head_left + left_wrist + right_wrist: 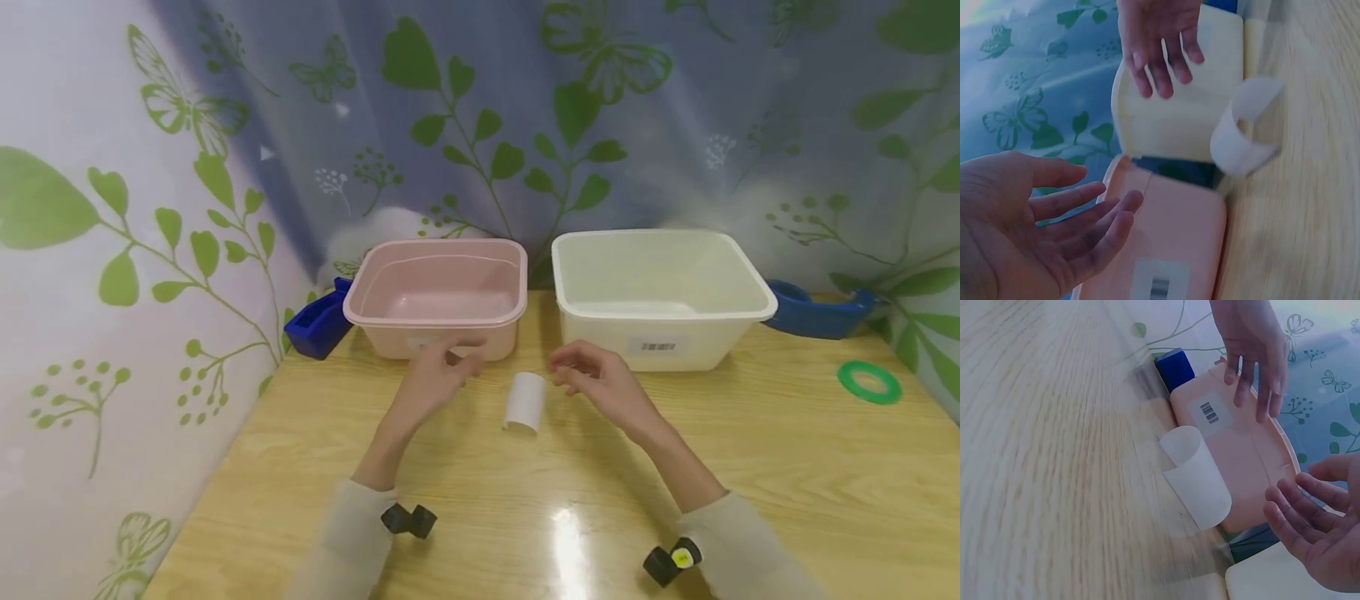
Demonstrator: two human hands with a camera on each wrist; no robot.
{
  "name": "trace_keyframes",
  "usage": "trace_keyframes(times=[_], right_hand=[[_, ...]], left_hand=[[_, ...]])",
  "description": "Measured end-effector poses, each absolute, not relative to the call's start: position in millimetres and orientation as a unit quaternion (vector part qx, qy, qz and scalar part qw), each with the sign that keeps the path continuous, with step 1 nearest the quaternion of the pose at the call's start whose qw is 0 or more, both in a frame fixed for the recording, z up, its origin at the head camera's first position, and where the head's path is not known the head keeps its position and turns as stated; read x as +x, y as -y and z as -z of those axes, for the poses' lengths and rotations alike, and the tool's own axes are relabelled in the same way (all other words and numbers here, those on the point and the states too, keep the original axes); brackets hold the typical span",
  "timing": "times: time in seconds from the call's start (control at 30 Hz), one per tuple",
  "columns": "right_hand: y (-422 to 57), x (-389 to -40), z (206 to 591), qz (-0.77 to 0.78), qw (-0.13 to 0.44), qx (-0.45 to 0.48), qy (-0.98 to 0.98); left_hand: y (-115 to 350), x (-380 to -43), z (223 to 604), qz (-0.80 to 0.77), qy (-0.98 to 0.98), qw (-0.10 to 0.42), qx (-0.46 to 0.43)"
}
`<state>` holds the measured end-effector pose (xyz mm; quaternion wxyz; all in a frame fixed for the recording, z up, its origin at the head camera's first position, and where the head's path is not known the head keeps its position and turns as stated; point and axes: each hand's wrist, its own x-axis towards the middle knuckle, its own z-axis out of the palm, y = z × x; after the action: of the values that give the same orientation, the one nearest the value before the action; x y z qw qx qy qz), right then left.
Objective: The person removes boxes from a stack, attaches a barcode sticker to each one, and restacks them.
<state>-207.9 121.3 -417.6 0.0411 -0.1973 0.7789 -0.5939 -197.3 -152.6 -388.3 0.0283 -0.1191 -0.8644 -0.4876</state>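
A curled piece of white paper [525, 402] lies on the table between my two hands, arched with its long edges down; its open curve shows in the left wrist view. My left hand [438, 377] hovers left of the paper, in front of the pink basin [442, 333], fingers loosely bent and holding nothing. On the other side my right hand [600, 383] is raised in front of the white basin [675, 360], its fingers relaxed and apart from the paper. Both palms face inward in the wrist views.
A dark blue holder [318, 321] stands left of the pink basin. Beyond the white basin sits a blue tape dispenser [813, 315], with a green ring [870, 382] lying nearer on the wooden table [465, 533]. A leaf-patterned curtain [480, 108] hangs behind.
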Motion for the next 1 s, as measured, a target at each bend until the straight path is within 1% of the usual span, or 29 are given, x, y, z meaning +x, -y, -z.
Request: trace_keyframes(times=[0.1, 0.23, 0.33, 0.47, 0.53, 0.6, 0.7, 0.8, 0.93, 1.0], right_hand=[[-120.3, -208.1, 415.8, 0.578, 0.03, -0.204, -0.789], [-125.9, -208.0, 410.2, 0.541, 0.003, -0.223, -0.811], [-135.5, -207.1, 403.5, 0.513, -0.011, -0.23, -0.827], [-153.0, -205.4, 395.7, 0.493, -0.024, -0.233, -0.838], [-164.5, -204.0, 392.1, 0.488, -0.039, -0.236, -0.839], [-178.7, -202.4, 388.0, 0.483, -0.062, -0.234, -0.841], [-202.3, -201.9, 380.2, 0.48, -0.101, -0.22, -0.843], [-226.8, -203.5, 372.5, 0.485, -0.13, -0.19, -0.844], [-258.6, -207.7, 365.7, 0.502, -0.147, -0.145, -0.84], [-274.4, -210.2, 363.9, 0.537, -0.146, -0.129, -0.821]], left_hand=[[171.7, -199.3, 384.9, 0.486, 0.866, 0.044, -0.114], [198.4, -203.5, 380.4, 0.469, 0.873, 0.08, -0.105], [219.2, -205.3, 377.6, 0.446, 0.885, 0.108, -0.074], [247.7, -207.9, 377.6, 0.415, 0.896, 0.159, -0.019], [260.9, -210.9, 379.7, 0.4, 0.896, 0.191, 0.004], [272.2, -215.1, 382.9, 0.39, 0.897, 0.209, 0.021], [285.6, -220.8, 387.6, 0.39, 0.898, 0.203, 0.03], [293.8, -224.6, 391.7, 0.399, 0.899, 0.177, 0.03], [297.9, -226.4, 396.1, 0.419, 0.895, 0.148, 0.03], [298.3, -227.0, 398.5, 0.435, 0.889, 0.137, 0.028]])
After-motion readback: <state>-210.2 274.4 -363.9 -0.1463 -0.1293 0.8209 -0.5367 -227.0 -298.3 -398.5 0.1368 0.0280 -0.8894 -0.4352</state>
